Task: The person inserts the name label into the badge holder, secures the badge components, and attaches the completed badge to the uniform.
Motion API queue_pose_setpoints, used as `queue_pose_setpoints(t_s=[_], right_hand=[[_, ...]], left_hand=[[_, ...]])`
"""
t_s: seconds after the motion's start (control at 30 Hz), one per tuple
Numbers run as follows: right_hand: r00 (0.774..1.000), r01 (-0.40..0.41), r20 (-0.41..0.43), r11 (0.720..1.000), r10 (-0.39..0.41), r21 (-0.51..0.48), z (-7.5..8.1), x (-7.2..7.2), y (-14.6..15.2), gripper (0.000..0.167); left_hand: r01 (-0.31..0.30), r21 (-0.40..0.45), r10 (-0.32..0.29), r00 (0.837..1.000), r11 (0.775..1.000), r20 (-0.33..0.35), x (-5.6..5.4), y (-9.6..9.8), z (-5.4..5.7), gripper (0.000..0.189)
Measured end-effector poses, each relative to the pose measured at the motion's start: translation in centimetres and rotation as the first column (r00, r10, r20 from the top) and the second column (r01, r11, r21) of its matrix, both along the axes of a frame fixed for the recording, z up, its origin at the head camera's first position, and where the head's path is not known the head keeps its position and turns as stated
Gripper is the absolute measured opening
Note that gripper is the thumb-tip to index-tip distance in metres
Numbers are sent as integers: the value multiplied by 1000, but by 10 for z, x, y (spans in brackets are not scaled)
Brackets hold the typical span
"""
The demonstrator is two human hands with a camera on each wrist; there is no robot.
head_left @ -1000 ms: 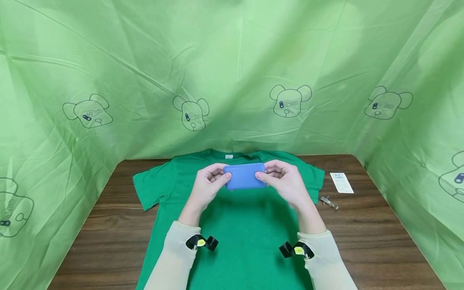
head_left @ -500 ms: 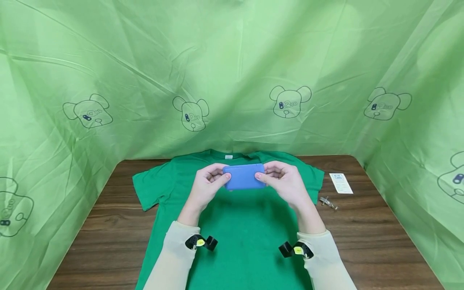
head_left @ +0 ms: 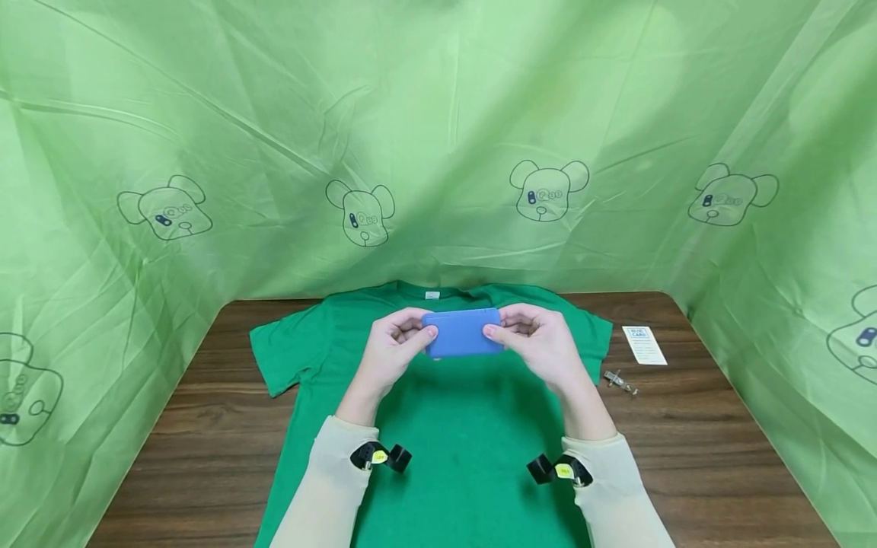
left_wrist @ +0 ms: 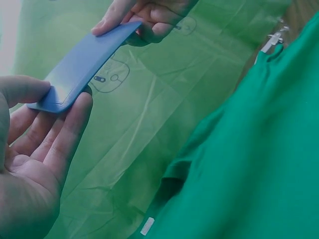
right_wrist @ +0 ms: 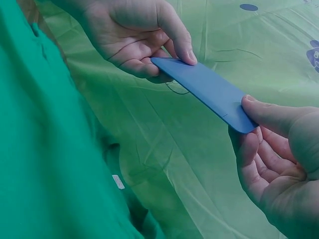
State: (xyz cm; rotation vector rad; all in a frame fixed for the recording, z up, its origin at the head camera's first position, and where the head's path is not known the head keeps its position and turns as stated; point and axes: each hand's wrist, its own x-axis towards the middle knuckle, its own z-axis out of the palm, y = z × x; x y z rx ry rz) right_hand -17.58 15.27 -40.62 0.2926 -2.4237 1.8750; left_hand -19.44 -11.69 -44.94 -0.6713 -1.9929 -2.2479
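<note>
A blue card holder (head_left: pixel 463 333), thin and flat with rounded corners, is held up above the T-shirt between both hands. My left hand (head_left: pixel 393 346) pinches its left end, thumb on the near face and fingers behind. At the opposite end, my right hand (head_left: pixel 537 342) grips it the same way. Both wrist views show the card holder (left_wrist: pixel 82 67) tilted, its broad blue face (right_wrist: pixel 209 89) plain apart from a thin line near one end. Beneath lies a green T-shirt (head_left: pixel 473 464), spread flat with its collar away from me.
To the right of the shirt, a white printed card (head_left: pixel 644 345) lies on the brown wooden table (head_left: pixel 712 457). Nearer to me is a small clear-and-metal clip (head_left: pixel 620 382). Light green cloth (head_left: pixel 438 137) with bear-face prints walls the table at the back and sides.
</note>
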Motion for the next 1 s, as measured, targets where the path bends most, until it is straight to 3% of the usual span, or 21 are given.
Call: queue_pose_setpoints(t_s=[1.0], right_hand=[[1000,-3,-25,999,4,50,-2,-2,7,23]], left_hand=[[-16,13,15,999,1000,52,-1,5,-2,18]])
